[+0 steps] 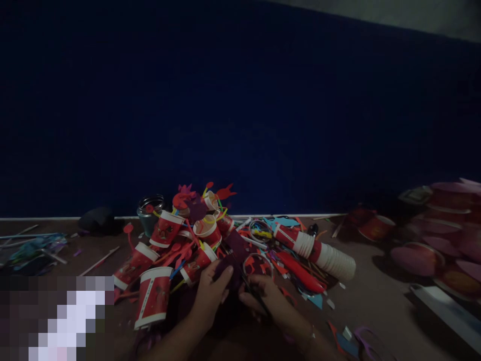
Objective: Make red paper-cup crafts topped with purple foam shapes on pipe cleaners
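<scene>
My left hand [211,291] is closed on a dark purple sheet [232,265], thumb on top and fingers beneath. Close beside it, my right hand [265,296] grips dark scissors [248,285], pointed toward the sheet; the dim light hides part of the blades. A clear roll of tape [259,263] lies just beyond my right hand. Left of my hands is a heap of red paper cups [154,296] with coloured straws and red cut-out shapes on them. A stack of nested paper cups [332,260] lies on its side to the right.
Scraps and a red strip [300,271] litter the floor near the cup stack. A dark blue wall [240,110] rises behind. A jar [146,213] stands behind the cups. Straws and blue scraps [33,250] lie far left; more decorated cups [451,235] are piled far right. Purple loops [368,341] lie near right.
</scene>
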{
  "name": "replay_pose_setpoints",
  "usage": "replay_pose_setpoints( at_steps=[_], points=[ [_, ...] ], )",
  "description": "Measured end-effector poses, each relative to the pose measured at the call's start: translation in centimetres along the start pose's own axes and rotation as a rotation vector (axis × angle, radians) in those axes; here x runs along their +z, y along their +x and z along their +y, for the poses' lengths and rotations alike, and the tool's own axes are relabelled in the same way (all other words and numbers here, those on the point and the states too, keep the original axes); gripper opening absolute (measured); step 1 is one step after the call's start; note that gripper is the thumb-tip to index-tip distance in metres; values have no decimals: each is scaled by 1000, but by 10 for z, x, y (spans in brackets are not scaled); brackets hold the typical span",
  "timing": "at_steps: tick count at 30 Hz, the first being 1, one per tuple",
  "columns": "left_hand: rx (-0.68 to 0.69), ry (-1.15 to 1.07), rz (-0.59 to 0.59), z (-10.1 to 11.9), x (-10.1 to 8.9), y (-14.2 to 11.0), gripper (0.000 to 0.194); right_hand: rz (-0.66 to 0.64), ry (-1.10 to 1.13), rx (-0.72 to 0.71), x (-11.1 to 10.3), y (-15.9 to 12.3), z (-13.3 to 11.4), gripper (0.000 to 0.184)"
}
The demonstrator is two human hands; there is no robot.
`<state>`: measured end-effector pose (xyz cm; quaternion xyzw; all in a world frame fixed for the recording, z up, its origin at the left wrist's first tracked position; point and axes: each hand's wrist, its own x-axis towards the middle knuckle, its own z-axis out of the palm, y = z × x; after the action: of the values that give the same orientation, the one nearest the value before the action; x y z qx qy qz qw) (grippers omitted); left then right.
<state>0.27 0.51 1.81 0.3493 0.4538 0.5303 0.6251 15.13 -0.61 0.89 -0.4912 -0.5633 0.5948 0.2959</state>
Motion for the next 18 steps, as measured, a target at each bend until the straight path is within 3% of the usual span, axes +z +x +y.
replay_pose_setpoints(
  at_steps=[8, 12, 18],
  points=[
    [-40, -20, 23, -1, -1, 1, 34, 51, 73, 22, -2, 0, 4, 58],
    [-101, -38, 61, -2, -2, 1, 34, 14, 44, 6, -4, -3, 0, 68],
    [-191, -72, 85, 4, 0, -2, 37, -10, 29, 27, -8, -4, -1, 61]
  ],
)
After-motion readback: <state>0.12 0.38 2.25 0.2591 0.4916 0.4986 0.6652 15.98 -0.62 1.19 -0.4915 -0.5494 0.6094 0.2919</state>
